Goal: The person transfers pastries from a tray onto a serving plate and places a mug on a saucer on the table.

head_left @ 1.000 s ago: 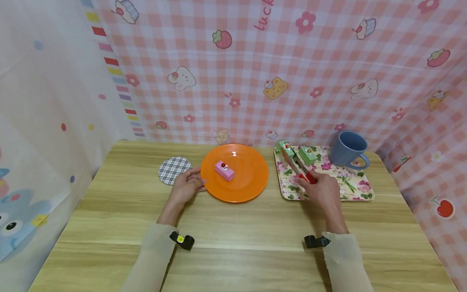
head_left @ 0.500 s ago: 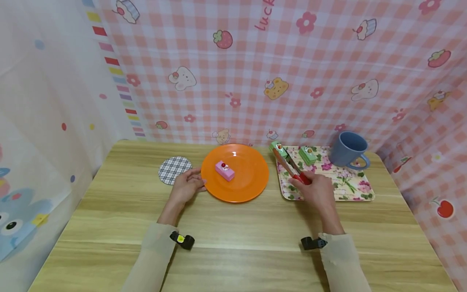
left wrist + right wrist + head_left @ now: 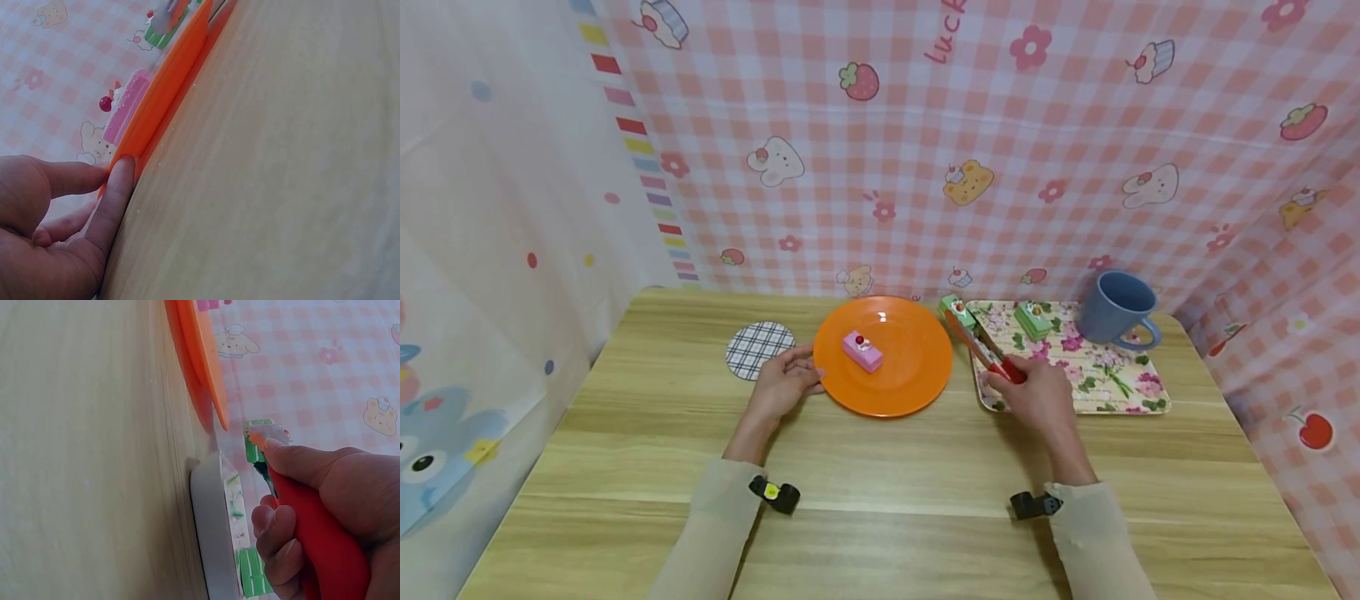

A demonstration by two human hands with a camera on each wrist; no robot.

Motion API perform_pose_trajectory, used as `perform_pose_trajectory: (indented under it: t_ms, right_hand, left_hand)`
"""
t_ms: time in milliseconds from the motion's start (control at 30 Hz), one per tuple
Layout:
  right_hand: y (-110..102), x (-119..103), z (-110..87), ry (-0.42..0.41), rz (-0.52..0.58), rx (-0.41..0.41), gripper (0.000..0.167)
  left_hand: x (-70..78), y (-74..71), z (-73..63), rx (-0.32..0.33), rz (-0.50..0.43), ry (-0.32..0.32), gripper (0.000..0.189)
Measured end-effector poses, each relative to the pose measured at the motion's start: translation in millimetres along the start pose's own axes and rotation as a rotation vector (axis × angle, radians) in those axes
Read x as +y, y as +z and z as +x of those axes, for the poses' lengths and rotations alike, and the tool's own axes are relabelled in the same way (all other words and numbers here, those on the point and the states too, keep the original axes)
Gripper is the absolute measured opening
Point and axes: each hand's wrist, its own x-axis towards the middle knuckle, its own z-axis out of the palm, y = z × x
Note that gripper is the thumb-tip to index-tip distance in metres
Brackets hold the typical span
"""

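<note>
Pinches the left rim of the orange plate (image 3: 917, 367) with the left hand (image 3: 781, 385), at the centre left of the head view, with fingers closed on the edge and 1 of them under the rim in the left wrist view. Has the plate on the wooden desk (image 3: 880, 517), at the centre of the head view, with the pink cake (image 3: 862, 353) on it, left of its middle and topped with a red cherry. Grips the tongs (image 3: 973, 342) by the red handles in the right hand (image 3: 1037, 396), right of centre, with fingers wrapped round them. Points the tongs toward the upper left of the frame. Holds the green cake (image 3: 950, 311) in their tips, raised above the desk, between the plate and the upper left corner of the floral tray (image 3: 1105, 393). Bears, on that tray at the right of the frame, a 2nd green cake (image 3: 1033, 322) near the upper edge and a blue mug (image 3: 1108, 312) at the upper right corner. Shows a round checked coaster (image 3: 756, 346) left of the plate, just beside the left hand.
</note>
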Motion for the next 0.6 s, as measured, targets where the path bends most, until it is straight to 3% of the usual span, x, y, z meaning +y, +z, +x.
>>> perform_pose_trajectory:
  t_ms: [600]
  right_hand:
    - [12,-11,-2.8,-0.057,-0.039,0.013,0.057]
  left_hand:
    - [0.1,-0.1,0.0,0.011,0.014,-0.008,0.051]
